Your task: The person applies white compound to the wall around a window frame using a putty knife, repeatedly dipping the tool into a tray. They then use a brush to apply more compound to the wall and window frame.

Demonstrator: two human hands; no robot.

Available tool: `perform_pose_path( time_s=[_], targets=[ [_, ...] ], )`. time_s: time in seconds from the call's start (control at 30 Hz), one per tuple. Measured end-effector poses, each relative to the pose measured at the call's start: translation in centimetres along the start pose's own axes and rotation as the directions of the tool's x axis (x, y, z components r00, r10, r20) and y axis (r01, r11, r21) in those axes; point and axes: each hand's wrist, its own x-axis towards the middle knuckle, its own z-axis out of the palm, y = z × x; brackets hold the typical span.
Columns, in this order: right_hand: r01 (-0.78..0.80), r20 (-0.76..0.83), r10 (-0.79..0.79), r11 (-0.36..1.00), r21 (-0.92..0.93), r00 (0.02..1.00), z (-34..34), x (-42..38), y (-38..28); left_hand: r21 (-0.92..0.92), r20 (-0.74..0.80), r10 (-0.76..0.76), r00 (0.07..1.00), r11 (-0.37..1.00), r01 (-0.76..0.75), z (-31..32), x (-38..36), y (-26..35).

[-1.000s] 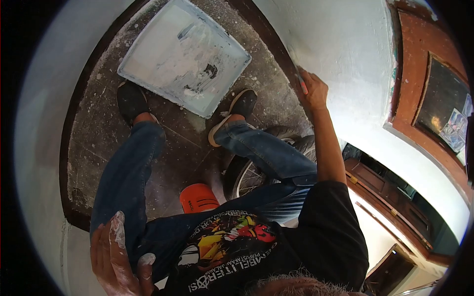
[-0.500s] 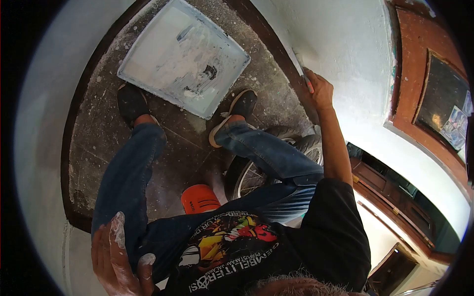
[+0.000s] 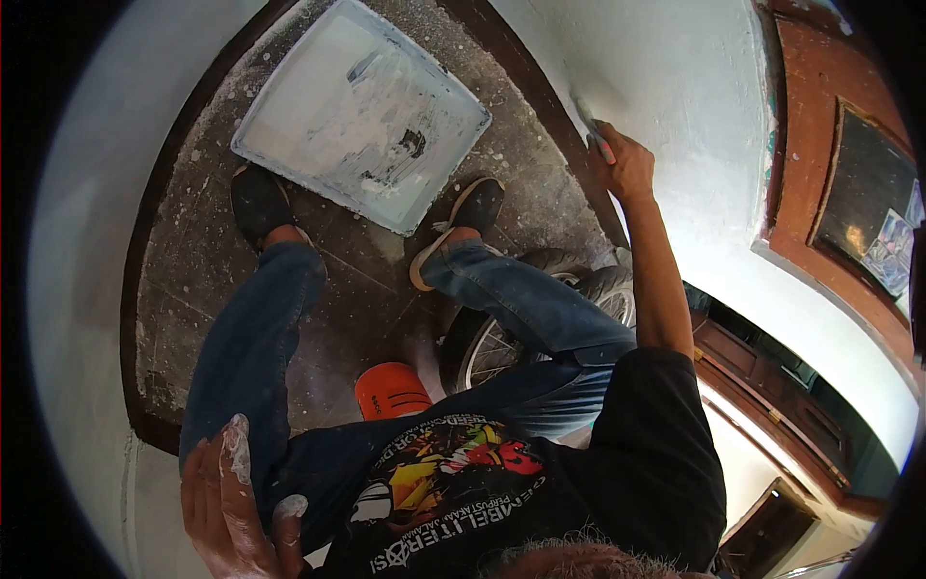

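Observation:
My right hand (image 3: 629, 164) is wrapped round the grey-and-orange handle of a putty knife (image 3: 604, 147), its thin blade against the white wall (image 3: 675, 106) just above the dark skirting. The blade shows almost edge-on. At the lower left, my left hand (image 3: 230, 507) holds nothing, its fingers stretched out and the thumb apart, beside my left thigh. White paste is smeared on its index finger and thumb tip. On the floor in front of my feet lies a wide tray (image 3: 289, 106) coated with white paste and dark streaks.
An orange bucket (image 3: 391, 391) stands on the floor between my legs. Spoked wheels with tyres (image 3: 473, 347) are beside my right leg. Dark skirting (image 3: 154, 232) borders the speckled floor. A brown wooden door (image 3: 801, 116) with a dark pane is at the right.
My right hand has shifted slightly with the putty knife, which is now tilted a little differently along the wall. My left hand and the tray have stayed in place.

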Motion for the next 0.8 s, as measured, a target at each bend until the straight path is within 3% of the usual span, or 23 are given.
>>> perform_pose_path(
  time_s=[0.1,0.2,0.3,0.4,0.5,0.8],
  targets=[
    [-0.002,0.138,0.017,0.995,-0.104,0.990,0.0,1.3,0.0,-0.034,0.011,0.007,1.000,0.999,-0.006,-0.4,0.2,0.1],
    [0.065,0.017,-0.064,0.995,-0.076,0.998,-0.3,1.9,-0.8,0.002,-0.030,0.009,1.000,1.000,-0.009,0.5,-0.4,-0.5],
    [0.130,-0.106,-0.122,0.989,0.071,0.987,-0.4,2.8,-2.5,0.057,-0.026,-0.031,0.999,0.998,0.033,0.8,-0.8,-0.5],
    [0.163,-0.115,-0.156,0.985,0.054,0.981,0.4,4.7,-3.3,0.015,-0.006,-0.025,1.000,1.000,0.025,0.3,-0.5,-0.3],
    [0.126,0.023,-0.125,0.987,-0.104,0.992,1.4,5.7,-2.9,0.015,-0.043,-0.019,0.999,1.000,0.019,0.8,-0.7,-0.6],
    [0.125,0.007,-0.125,0.989,-0.080,0.992,1.3,5.2,-2.3,-0.015,-0.027,-0.003,1.000,1.000,0.003,0.2,-0.1,-0.3]
  ],
)
